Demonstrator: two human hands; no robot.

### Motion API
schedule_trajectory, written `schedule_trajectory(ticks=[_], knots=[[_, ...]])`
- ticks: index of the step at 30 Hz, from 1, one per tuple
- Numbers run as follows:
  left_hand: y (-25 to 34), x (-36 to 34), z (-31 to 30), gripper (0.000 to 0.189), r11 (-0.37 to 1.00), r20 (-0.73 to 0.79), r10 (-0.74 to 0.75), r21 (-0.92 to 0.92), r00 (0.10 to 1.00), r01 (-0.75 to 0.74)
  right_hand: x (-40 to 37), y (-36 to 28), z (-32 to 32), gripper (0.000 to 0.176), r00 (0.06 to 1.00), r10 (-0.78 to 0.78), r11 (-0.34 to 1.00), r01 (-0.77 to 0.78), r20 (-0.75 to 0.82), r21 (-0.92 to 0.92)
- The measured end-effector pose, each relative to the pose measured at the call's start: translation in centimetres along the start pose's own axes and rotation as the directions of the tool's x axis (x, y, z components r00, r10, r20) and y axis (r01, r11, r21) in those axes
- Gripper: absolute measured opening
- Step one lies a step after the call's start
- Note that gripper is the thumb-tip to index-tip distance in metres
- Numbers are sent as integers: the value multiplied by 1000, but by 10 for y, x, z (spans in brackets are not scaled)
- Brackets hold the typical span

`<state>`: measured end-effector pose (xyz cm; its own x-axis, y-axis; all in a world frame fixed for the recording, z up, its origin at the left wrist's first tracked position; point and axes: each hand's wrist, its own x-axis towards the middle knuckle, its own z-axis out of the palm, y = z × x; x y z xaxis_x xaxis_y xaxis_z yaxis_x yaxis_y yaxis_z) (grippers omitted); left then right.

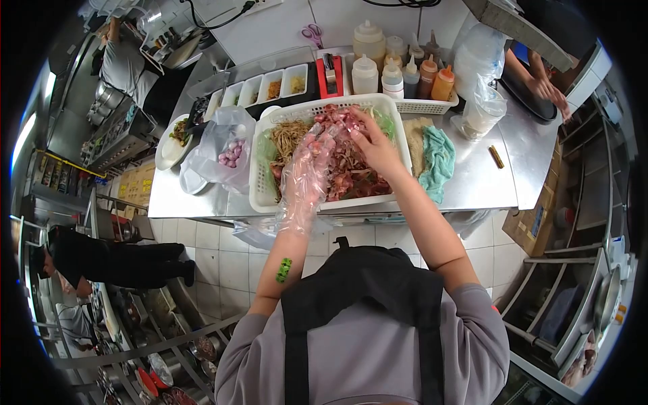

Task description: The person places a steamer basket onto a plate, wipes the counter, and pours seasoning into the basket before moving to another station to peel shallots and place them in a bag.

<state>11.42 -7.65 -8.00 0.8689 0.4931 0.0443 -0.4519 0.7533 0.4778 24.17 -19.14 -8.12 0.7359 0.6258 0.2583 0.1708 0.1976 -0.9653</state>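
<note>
A white perforated basket (262, 194) on the steel counter holds reddish shallots (337, 116) at the back, brown root-like strands (289, 138) on the left and loose dark-red skins (351, 172) on the right. My left hand (314, 158), in a clear plastic glove, reaches into the middle of the basket; its fingers rest among the shallots and what they grip is hard to make out. Bare, my right hand (374, 147) is over the right part of the heap, thumb and fingers apart, touching the shallots.
A plastic bag of shallots (231, 154) and a plate (172, 143) lie left. Behind are ingredient trays (273, 88) and sauce bottles (442, 84). A green cloth (437, 158) lies right of the basket. Another person's hands (550, 91) are at the far right; other people stand left.
</note>
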Motion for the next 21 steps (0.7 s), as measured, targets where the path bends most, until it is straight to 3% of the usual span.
schedule_trajectory(ticks=[2,5,7,11,16,18,21], knots=[[0,0,3,38,998,-34,24,-62,999,-26,-4,-5,1,32,997,-36,996,41,68,-77],[-2,-2,7,39,996,-65,85,41,994,-83,-11,-18,5,31,988,-65,987,85,138,-139],[-3,-3,-2,39,987,-118,136,99,984,-125,-12,-20,5,33,951,-157,955,215,268,-204],[-2,-1,-17,38,996,-108,89,40,990,-85,-17,-17,17,35,899,-262,910,352,352,-220],[-3,-2,-11,33,998,-73,-9,65,997,14,-16,-18,20,36,901,-267,863,381,341,-331],[-4,-2,-9,32,997,-44,12,80,999,-9,-16,-22,19,35,910,-150,887,297,387,-353],[-6,0,-11,31,989,22,64,129,998,-67,-18,-24,20,33,914,-174,881,311,367,-357]])
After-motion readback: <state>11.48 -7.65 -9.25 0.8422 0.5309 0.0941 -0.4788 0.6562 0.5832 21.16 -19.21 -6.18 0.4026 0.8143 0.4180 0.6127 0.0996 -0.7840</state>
